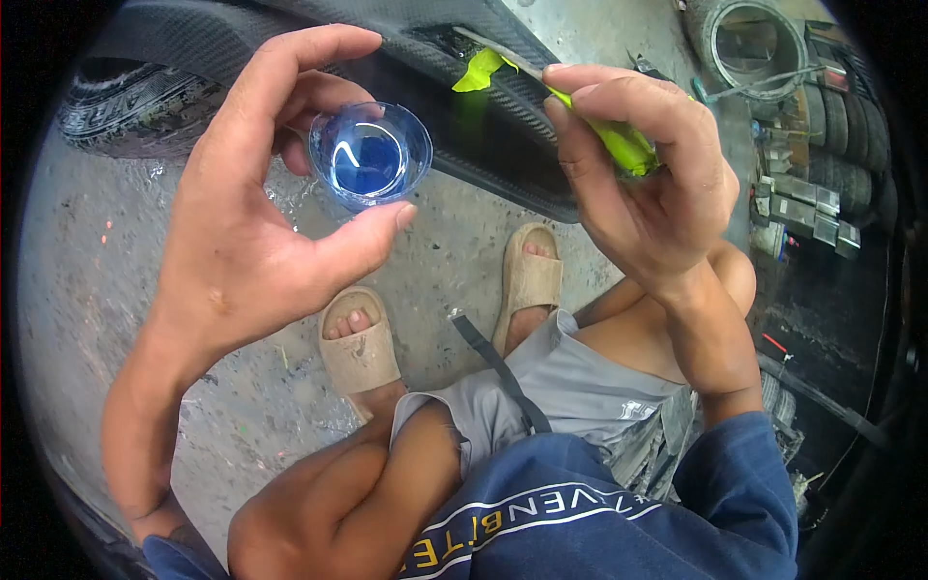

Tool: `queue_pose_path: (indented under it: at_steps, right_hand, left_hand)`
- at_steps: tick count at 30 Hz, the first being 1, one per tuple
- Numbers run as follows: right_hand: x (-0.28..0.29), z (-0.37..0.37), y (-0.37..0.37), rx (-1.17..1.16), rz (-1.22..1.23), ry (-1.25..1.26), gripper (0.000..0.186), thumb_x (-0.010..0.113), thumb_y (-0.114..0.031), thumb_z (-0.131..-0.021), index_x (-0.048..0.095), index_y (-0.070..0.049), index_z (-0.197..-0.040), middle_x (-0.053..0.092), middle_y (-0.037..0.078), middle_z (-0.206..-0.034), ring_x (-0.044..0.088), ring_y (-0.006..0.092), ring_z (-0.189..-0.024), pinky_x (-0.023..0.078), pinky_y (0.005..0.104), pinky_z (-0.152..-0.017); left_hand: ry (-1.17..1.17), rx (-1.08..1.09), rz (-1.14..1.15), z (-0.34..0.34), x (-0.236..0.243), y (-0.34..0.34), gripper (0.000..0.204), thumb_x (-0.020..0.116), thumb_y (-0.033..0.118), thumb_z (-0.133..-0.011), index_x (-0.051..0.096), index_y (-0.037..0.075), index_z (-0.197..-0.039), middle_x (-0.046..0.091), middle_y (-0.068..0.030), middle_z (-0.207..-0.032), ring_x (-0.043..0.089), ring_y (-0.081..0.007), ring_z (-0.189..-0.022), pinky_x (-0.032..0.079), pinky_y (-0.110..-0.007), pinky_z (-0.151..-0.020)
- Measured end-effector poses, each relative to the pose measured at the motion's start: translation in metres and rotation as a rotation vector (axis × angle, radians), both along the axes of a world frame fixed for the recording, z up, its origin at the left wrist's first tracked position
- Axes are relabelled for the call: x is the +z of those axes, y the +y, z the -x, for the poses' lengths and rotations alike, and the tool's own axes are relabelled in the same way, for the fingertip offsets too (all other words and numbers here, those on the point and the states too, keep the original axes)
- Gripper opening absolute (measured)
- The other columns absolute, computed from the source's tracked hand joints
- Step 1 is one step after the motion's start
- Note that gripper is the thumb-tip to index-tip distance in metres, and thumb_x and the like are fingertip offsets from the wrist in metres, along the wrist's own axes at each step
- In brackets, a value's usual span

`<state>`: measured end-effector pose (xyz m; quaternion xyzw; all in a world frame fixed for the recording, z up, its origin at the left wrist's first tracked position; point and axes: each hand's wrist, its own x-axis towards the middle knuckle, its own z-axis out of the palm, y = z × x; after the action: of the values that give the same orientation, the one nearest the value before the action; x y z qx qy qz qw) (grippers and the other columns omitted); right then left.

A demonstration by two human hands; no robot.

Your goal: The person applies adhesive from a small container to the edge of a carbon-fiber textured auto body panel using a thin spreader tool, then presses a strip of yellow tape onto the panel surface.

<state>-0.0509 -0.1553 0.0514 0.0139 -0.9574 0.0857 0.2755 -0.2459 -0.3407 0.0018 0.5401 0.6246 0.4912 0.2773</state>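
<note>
In my left hand (246, 208) is a small clear plastic cup (419, 159) with blue inside, possibly liquid. The curled fingers sit behind its far side and the thumb passes along its near side; the index finger stays off it. My right hand (652, 164) pinches a thin grey stick (503, 46) between thumb and fingers. Bright yellow-green material (623, 147) runs along the stick into the palm, and a loose flap (478, 71) of the same colour hangs near its far end. The stick's tip lies in front of a black, carbon-patterned vehicle panel (396, 63); contact cannot be made out.
A wet tyre (135, 106) stands at the far left beside the panel. My feet, in tan sandals (360, 356), rest on a wet, speckled concrete floor (242, 425). Stacked tyres (839, 126), a large ring-shaped rim (746, 48) and metal boxes (807, 203) are along the right.
</note>
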Motion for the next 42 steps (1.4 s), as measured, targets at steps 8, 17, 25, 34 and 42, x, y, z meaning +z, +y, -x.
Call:
queue_pose_path:
  at_steps: [8, 17, 25, 34, 42]
  right_hand:
    - [-0.003, -0.003, 0.028, -0.055, 0.057, -0.064, 0.03, 0.072, 0.012, -0.084, 0.056, 0.002, -0.107, 0.073, 0.016, -0.1, 0.072, 0.0189, -0.093, 0.057, 0.0265, -0.081]
    - [0.003, 0.001, 0.03, 0.011, 0.177, -0.057, 0.029, 0.07, 0.012, -0.086, 0.054, 0.003, -0.109, 0.072, 0.017, -0.103, 0.07, 0.0188, -0.096, 0.056, 0.0261, -0.084]
    - [0.01, -0.002, 0.031, 0.07, 0.24, -0.111, 0.026, 0.069, 0.013, -0.087, 0.056, 0.003, -0.107, 0.072, 0.018, -0.105, 0.069, 0.0166, -0.096, 0.055, 0.0243, -0.084]
    - [0.005, 0.002, 0.055, 0.168, 0.525, -0.034, 0.031, 0.068, 0.007, -0.09, 0.052, 0.002, -0.116, 0.066, 0.016, -0.107, 0.068, 0.0193, -0.095, 0.057, 0.0278, -0.083]
    - [0.01, 0.021, 0.06, 0.203, 0.548, 0.012, 0.028, 0.069, 0.003, -0.091, 0.049, 0.0, -0.11, 0.063, 0.009, -0.099, 0.065, 0.0142, -0.093, 0.054, 0.0258, -0.083]
  left_hand:
    - [0.024, -0.023, -0.001, -0.006, -0.012, 0.03, 0.08, 0.076, 0.001, -0.07, 0.045, 0.006, -0.144, 0.062, -0.0081, -0.114, 0.061, -0.0169, -0.108, 0.049, -0.03, -0.096]
    - [0.033, -0.03, 0.009, -0.007, -0.013, 0.024, 0.081, 0.076, 0.001, -0.07, 0.044, 0.005, -0.144, 0.062, -0.0088, -0.115, 0.061, -0.0181, -0.11, 0.049, -0.031, -0.098]
    - [0.041, -0.024, 0.013, -0.006, -0.011, 0.019, 0.081, 0.076, 0.003, -0.07, 0.044, 0.006, -0.145, 0.062, -0.0091, -0.114, 0.062, -0.019, -0.109, 0.049, -0.031, -0.097]
    - [0.061, -0.024, 0.012, -0.008, -0.013, 0.014, 0.081, 0.076, 0.002, -0.07, 0.045, 0.007, -0.144, 0.062, -0.0086, -0.115, 0.062, -0.0188, -0.11, 0.05, -0.031, -0.097]
    - [0.045, -0.019, 0.009, -0.007, -0.011, 0.009, 0.081, 0.076, 0.0, -0.07, 0.044, 0.006, -0.144, 0.062, -0.0085, -0.115, 0.061, -0.0178, -0.11, 0.049, -0.03, -0.097]
